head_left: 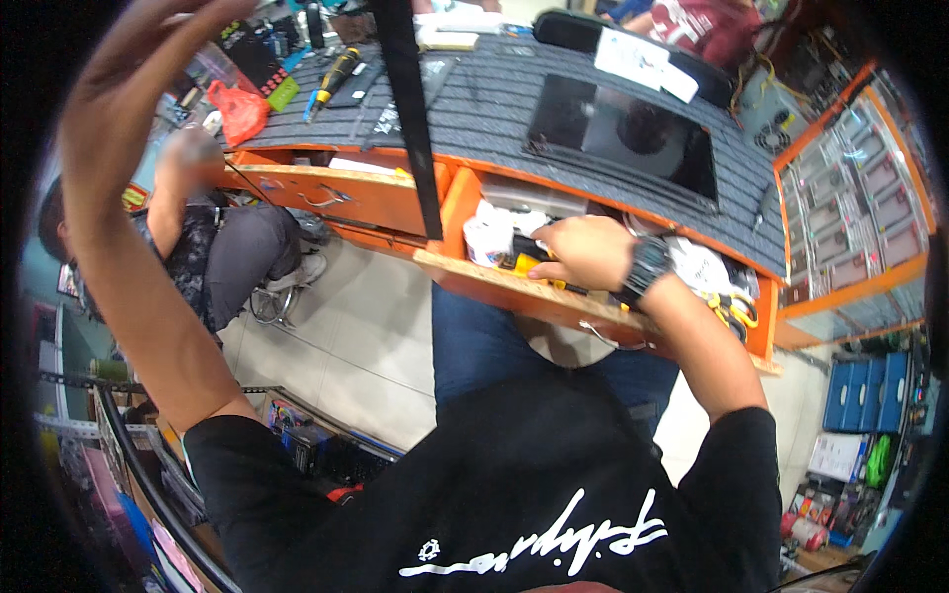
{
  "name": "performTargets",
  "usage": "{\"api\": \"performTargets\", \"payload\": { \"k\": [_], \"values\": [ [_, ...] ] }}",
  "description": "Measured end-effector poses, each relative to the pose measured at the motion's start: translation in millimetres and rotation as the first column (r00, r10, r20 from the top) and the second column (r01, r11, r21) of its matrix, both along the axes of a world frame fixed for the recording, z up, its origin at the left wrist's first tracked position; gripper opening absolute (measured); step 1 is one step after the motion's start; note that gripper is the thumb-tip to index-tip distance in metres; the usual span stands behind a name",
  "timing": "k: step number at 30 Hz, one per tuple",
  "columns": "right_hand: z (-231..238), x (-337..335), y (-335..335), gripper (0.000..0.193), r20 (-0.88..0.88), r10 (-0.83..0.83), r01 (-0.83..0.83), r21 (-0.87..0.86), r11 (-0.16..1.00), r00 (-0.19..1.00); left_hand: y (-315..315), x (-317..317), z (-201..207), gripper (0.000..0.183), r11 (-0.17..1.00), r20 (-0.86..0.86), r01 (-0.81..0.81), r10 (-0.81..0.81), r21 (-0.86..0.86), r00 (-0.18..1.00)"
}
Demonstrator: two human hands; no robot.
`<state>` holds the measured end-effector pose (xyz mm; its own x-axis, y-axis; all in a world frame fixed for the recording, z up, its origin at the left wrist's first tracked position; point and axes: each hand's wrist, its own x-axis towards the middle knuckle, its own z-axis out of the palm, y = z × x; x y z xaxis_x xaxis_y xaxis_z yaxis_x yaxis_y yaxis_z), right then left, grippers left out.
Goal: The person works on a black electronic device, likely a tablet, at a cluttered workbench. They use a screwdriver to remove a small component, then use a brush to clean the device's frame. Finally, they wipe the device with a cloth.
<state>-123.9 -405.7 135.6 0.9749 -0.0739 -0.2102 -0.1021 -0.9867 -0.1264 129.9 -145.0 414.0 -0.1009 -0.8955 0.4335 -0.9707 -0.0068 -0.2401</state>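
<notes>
A cluttered repair shop surrounds an orange worktop (pixel 395 203) topped with a grey ribbed mat (pixel 494 94), and an open orange drawer (pixel 494 282) juts out from its front edge over the person's lap. The right hand (pixel 588 252), a dark watch (pixel 647 267) on its wrist, reaches down into that drawer and rests on a yellow-and-black tool (pixel 529 265); the fingers curl over it, though I cannot tell whether they truly clamp it. Just beside it lies a white wad of plastic (pixel 489 237), and yellow-handled scissors (pixel 732 308) sit at the drawer's far right end. The left hand (pixel 133 59) is raised high, well apart from the right, fingers loosely spread and holding nothing. A black strap (pixel 410 119) hangs down across the worktop's front edge between the two hands. On the mat rest a dark tablet (pixel 623 133), a yellow-handled screwdriver (pixel 334 77) and a red bag (pixel 239 111). A second drawer (pixel 326 193) stands ajar to the left, near a seated person (pixel 222 247). Bare tiled floor (pixel 366 336) lies open between drawer and stool; part bins (pixel 855 198) wall off the right.
</notes>
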Motion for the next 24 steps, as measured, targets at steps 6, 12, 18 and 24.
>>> {"api": "performTargets", "payload": {
  "k": [6, 12, 18, 24],
  "values": [
    [146.9, -37.1, -20.0, 0.018, 0.909, -0.104, -0.087, 0.151, 0.985, 0.405, -35.2, -42.3, -18.9, 0.026, 0.964, 0.172, 0.246, -0.227, -0.098, 0.959],
    [231.6, 10.0, 15.2, 0.018, 0.792, 0.603, 0.048, -0.602, 0.797, -0.096, -72.2, -70.1, -26.5, 0.023, 0.888, 0.190, 0.317, -0.266, -0.332, 0.945],
    [242.2, 6.2, 25.7, 0.012, 0.723, 0.649, 0.243, -0.690, 0.681, 0.235, -86.2, -74.0, -33.9, 0.022, 0.773, 0.217, 0.363, -0.292, -0.521, 0.932],
    [255.1, 24.1, 11.7, 0.009, 0.668, 0.706, 0.121, -0.741, 0.661, 0.238, -90.8, -71.5, -46.5, 0.024, 0.719, 0.282, 0.345, -0.213, -0.603, 0.936]
  ]
}}
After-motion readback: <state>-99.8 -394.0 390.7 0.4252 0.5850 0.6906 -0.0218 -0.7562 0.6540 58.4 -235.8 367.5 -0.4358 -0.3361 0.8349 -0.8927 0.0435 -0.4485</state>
